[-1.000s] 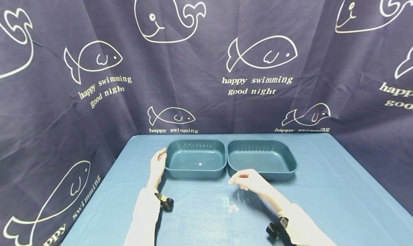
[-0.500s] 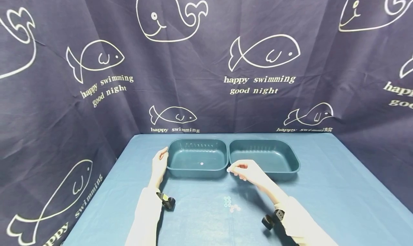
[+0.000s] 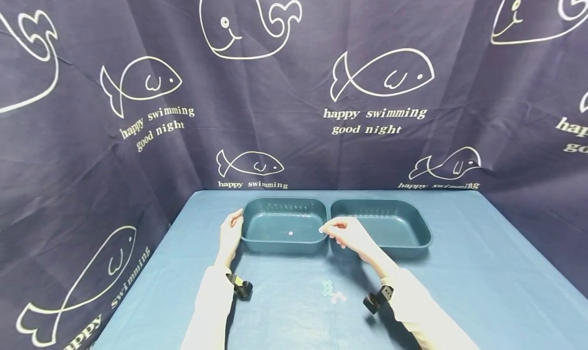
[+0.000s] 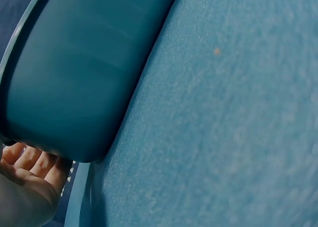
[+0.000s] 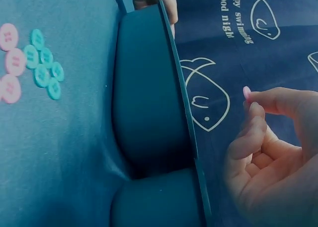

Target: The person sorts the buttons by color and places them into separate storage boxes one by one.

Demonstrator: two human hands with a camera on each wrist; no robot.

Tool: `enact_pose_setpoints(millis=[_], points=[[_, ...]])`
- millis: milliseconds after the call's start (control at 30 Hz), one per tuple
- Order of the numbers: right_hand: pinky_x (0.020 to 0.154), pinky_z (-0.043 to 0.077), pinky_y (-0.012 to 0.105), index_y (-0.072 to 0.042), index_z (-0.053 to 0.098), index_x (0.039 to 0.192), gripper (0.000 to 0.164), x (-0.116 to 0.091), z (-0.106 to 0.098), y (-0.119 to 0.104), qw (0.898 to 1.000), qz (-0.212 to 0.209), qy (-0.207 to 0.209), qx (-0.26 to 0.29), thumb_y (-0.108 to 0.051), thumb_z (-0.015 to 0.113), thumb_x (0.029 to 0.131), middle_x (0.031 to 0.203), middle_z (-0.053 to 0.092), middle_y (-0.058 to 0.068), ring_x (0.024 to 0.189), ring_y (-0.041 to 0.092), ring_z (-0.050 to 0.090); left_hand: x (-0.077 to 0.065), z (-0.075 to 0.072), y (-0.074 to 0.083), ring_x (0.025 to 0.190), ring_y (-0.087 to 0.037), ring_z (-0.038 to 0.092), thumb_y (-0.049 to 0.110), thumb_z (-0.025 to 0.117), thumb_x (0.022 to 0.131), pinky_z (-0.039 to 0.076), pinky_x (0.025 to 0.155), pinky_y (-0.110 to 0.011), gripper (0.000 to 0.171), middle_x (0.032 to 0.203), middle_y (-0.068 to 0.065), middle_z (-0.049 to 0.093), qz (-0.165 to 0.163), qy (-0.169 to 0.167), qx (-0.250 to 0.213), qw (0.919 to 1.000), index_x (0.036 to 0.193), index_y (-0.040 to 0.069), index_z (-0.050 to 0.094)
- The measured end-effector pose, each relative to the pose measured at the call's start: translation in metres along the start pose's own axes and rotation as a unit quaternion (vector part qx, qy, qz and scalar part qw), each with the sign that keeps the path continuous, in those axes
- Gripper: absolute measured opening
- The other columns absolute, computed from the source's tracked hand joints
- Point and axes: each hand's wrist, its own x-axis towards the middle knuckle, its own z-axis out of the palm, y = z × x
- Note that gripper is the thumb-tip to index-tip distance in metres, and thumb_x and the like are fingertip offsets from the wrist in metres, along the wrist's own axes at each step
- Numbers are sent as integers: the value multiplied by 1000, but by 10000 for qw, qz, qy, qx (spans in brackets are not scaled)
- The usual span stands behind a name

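Observation:
My right hand (image 3: pixel 351 233) pinches a small pink button (image 5: pixel 246 93) between thumb and fingertips, above the right edge of the left teal bin (image 3: pixel 285 247). My left hand (image 3: pixel 230 235) rests against the left end of that same bin; in the left wrist view its fingers (image 4: pixel 42 162) lie against the end wall just under the rim. One small pale button (image 3: pixel 291 233) lies on the bin's floor. On the table in front are several green buttons (image 5: pixel 41 75) and, next to them, a few pink buttons (image 5: pixel 15 62), lying flat.
A second teal bin (image 3: pixel 404 248) stands right beside the first, partly behind my right hand. Both sit on a blue cloth-covered table (image 3: pixel 285 309). A dark curtain (image 3: pixel 303 115) with white fish and whale drawings hangs behind and at the sides.
My right hand has moved up and forward with the pink button, from in front of the bins to over the left bin's right edge. The left hand stays at the bin's end.

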Motion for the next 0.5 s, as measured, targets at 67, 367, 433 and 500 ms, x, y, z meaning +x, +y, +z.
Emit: enact_pose_setpoints(millis=[67,367,433,500], points=[[43,39,18,3,69,99,20,3,2,-6,10000,15,-5,29,-11,61,88,69,53,2,48,4,40,0,0,0,125,-35,48,5,47,95,36,109,-44,36,134,-24,51,-17,8,14,10000,129,-4,51],[41,41,20,4,70,97,18,20,9,-11,9997,-4,81,-224,-9,60,88,64,49,0,47,4,40,2,-1,-3,126,-35,48,5,47,95,36,109,-45,35,134,-23,51,19,47,62,10000,128,-4,52],[40,41,20,3,70,96,19,27,11,-5,9995,-18,138,-276,-11,61,87,63,48,-2,46,4,40,1,-1,-3,125,-36,48,5,48,94,37,108,-45,35,133,-23,52,51,59,72,9999,128,-4,52],[39,42,19,3,70,97,20,33,13,-2,9993,-3,167,-319,-12,62,86,61,47,-3,45,4,41,1,0,-2,124,-36,49,5,48,94,37,108,-45,35,133,-23,52,72,67,101,9999,127,-4,53]])
